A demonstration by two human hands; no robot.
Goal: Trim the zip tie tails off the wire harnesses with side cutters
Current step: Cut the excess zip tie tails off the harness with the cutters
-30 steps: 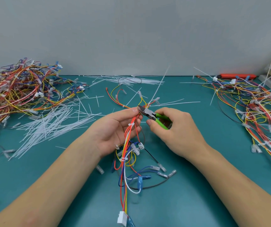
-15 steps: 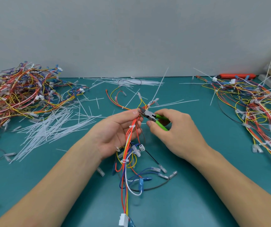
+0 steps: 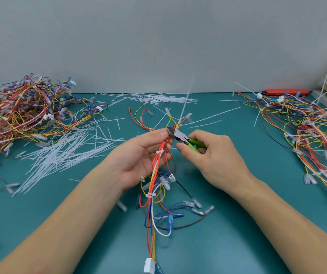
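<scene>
Little has moved: left hand (image 3: pixel 138 155) grips the harness (image 3: pixel 154 171), right hand (image 3: pixel 212 155) squeezes the cutters (image 3: pixel 180 137).

We find no legible text, label, brand, number or sign anywhere in view; the green-handled side cutters (image 3: pixel 186 140) carry no marking that we can read; the white connector (image 3: pixel 149 265) at the near end of the harness, below the cutters, shows a plain face; the orange-red tool (image 3: pixel 286 92) far to the right of the cutters, against the wall, bears no lettering that we can make out at this size; the wall behind is plain.
</scene>
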